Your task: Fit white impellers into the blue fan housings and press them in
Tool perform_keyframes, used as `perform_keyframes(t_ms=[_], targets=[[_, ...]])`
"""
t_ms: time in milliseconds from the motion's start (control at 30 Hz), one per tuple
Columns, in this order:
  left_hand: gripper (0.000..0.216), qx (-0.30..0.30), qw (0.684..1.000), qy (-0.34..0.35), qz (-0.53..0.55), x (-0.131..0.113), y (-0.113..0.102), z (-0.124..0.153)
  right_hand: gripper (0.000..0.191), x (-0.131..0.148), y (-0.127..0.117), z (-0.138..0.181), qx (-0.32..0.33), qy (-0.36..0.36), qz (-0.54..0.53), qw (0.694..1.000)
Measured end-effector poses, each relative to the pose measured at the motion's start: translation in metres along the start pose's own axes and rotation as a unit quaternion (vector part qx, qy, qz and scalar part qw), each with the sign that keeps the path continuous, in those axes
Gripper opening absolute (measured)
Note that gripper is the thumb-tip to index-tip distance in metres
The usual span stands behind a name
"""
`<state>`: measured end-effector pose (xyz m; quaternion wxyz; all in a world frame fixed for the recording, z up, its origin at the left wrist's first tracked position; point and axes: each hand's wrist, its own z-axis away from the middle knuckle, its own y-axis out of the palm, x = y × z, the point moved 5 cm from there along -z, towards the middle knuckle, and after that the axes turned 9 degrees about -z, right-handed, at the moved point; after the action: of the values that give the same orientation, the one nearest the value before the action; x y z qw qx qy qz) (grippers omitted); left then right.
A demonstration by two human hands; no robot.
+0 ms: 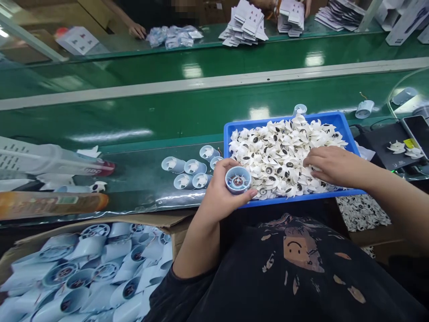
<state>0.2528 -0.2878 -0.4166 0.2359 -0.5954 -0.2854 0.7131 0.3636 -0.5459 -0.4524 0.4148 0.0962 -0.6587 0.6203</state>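
My left hand (223,194) is wrapped round a pale blue round fan housing (237,180), its open end up and a small motor showing inside. It sits just left of a blue tray (345,121) heaped with white fan blades (281,154). My right hand (330,166) rests on the heap at the tray's right side, fingers curled into the blades; whether it grips one is hidden.
Several pale blue housings (192,167) lie on the glossy bench left of the tray. A cardboard box (83,273) at lower left is full of more housings. A green conveyor (201,62) runs behind. Another person's hand (137,30) rests beside bagged parts (172,36) across it.
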Motion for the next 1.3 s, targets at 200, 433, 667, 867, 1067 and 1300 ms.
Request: perform_keyframes(t_ms=[200,433,667,867,1067,1300], targets=[[0.051,0.092,0.986,0.140,-0.009,-0.034,0.018,0.001,0.049,0.034,0.028,0.000,-0.126,0.085,-0.677,0.720],[0.057,0.062,0.966,0.241,-0.071,-0.051,0.027,-0.001,0.044,0.046,0.048,-0.010,-0.117,0.094,-0.749,0.646],[0.046,0.023,0.954,0.272,-0.123,-0.062,0.031,0.007,0.004,0.074,0.010,-0.012,-0.219,0.009,-0.313,0.924],[0.043,-0.057,0.942,0.284,-0.170,-0.075,0.034,0.015,0.006,0.075,0.010,-0.018,-0.264,-0.043,-0.243,0.932],[0.051,-0.012,0.938,0.231,-0.257,-0.050,0.015,-0.080,0.028,0.052,0.005,0.026,-0.387,0.000,-0.307,0.869],[0.066,0.108,0.915,-0.095,-0.377,0.025,0.035,-0.253,0.026,0.052,0.001,0.050,-0.410,0.014,-0.283,0.867]])
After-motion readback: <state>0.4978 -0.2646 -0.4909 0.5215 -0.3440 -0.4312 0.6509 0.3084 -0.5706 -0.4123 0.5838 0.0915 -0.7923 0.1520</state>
